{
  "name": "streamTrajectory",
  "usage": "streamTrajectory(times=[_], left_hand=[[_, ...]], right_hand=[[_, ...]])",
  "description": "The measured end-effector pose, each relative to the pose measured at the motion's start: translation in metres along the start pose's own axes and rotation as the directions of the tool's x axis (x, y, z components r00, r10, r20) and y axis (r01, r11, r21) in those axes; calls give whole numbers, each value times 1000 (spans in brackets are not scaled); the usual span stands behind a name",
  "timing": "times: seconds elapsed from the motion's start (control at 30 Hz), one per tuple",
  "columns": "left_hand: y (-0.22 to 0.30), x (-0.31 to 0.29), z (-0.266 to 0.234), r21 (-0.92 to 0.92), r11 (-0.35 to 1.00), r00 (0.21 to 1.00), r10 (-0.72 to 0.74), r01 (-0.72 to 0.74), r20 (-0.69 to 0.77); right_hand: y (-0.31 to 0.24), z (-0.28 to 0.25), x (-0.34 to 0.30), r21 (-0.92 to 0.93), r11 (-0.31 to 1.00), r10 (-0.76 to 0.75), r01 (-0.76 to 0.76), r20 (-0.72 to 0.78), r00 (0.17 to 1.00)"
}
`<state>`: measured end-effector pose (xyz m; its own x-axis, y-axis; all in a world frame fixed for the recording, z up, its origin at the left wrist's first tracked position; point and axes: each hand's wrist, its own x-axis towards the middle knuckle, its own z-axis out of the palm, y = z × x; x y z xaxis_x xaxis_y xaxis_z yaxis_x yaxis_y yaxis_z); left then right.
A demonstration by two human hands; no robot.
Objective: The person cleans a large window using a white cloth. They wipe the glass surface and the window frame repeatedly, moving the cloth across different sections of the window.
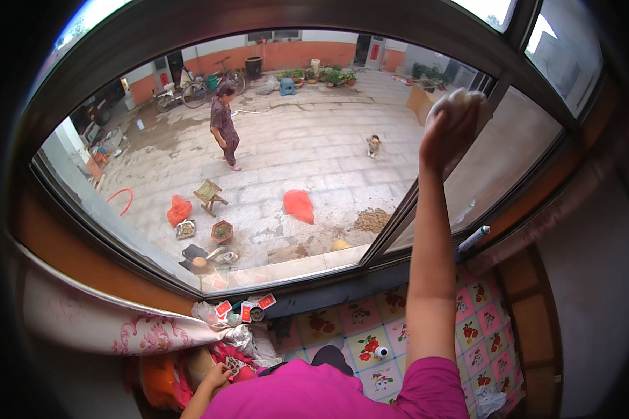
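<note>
My right arm reaches up across the window. My right hand (446, 136) is closed around a crumpled white cloth (461, 105), which is at the glass by the upright frame bar (398, 223). Whether it is cloth or paper is hard to make out. Down at the lower left, my left hand (217, 376) hangs beside a heap of pink and red fabric (241, 366). Its fingers are curled together, and what they hold, if anything, is hidden. The large window pane (342, 181) fills the view ahead.
A white tube (474, 239) stands on the sill at right. Red-and-white cards (266, 301) and a small tin (257, 313) lie at left, near the flowered curtain (140, 328). A small white round object (380, 352) lies on the patterned mat (321, 325). Outside are a person (224, 129) and an animal (373, 145).
</note>
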<state>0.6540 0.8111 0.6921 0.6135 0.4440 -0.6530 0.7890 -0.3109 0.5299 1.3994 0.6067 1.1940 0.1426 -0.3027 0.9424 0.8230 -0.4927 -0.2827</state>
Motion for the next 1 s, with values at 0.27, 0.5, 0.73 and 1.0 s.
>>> streamTrajectory(times=[0.27, 0.5, 0.73, 1.0], left_hand=[[293, 57, -99, -443, 654, 788, 541, -613, -294], [491, 17, -111, -993, -47, 679, 725, -110, -110], [676, -49, -93, -239, 231, 314, 854, -943, -414], [1015, -80, -119, 958, -280, -758, 637, -58, 140]], right_hand=[[-198, 10, -120, 461, 786, -548, 413, 208, 810], [-164, -143, -207, 487, 573, -63, -659, 828, 557], [-44, -292, -158, 167, 763, 363, -624, 688, 628], [47, -427, -207, -211, 540, 759, -815, 542, 362]])
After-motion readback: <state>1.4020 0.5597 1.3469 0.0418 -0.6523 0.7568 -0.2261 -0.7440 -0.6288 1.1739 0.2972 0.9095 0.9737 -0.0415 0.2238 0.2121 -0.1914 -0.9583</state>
